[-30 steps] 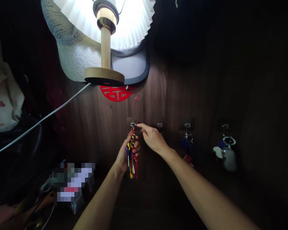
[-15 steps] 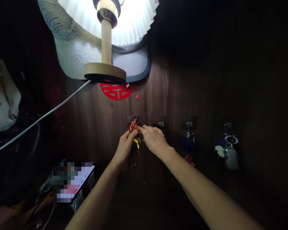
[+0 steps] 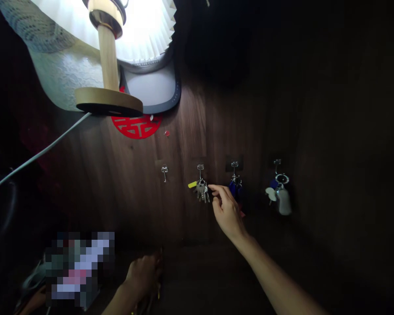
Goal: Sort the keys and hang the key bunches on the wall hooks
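Low in the view, my left hand (image 3: pixel 142 275) is closed around a dark bunch of keys (image 3: pixel 158 288), blurred and mostly hidden by the fingers. My right hand (image 3: pixel 226 208) is up at the wall with its index finger stretched out and holds nothing. Its fingertip is just right of a set of silver keys (image 3: pixel 202 192) with a yellow tag (image 3: pixel 192 185); contact cannot be made out. These keys hang from a metal hook (image 3: pixel 200 168). Left of them, another hook (image 3: pixel 164 169) carries nothing.
Blue keys (image 3: pixel 235 186) hang behind my right hand, and a ring with a pale fob (image 3: pixel 284 201) hangs farther right. A lit lamp (image 3: pixel 109 103), caps (image 3: pixel 153 87) and a red paper cut-out (image 3: pixel 137 127) are above. A white cable (image 3: pixel 39 153) runs left.
The bunch with red and yellow parts has left the leftmost hook; my left hand has carried it down. My right hand has moved right to the silver keys. The view has shifted right.
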Demonstrator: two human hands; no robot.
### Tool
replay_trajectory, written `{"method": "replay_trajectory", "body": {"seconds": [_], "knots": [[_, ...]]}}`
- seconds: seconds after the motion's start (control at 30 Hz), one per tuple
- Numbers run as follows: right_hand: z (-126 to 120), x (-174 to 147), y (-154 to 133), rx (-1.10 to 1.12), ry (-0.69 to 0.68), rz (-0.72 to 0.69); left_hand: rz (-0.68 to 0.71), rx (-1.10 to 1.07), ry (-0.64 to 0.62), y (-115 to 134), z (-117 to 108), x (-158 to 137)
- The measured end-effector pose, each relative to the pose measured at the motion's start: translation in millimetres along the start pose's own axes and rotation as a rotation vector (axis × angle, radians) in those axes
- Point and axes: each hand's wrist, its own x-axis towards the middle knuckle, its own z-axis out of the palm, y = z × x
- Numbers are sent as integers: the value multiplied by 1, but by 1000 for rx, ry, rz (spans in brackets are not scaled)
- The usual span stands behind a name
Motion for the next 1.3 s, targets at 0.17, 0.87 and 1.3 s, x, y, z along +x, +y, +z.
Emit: {"method": "replay_trajectory", "body": {"seconds": [0.17,0.87,1.3], "knots": [[15,11,19,189,-46,263,72,127,121,70,4,50],[-36,57,-18,-517,-317,-113,-194,-964,-104,175,61,128],[-37,72,-21,-612,-479,-168,-432,-1095,-303,217,30,120]]}}
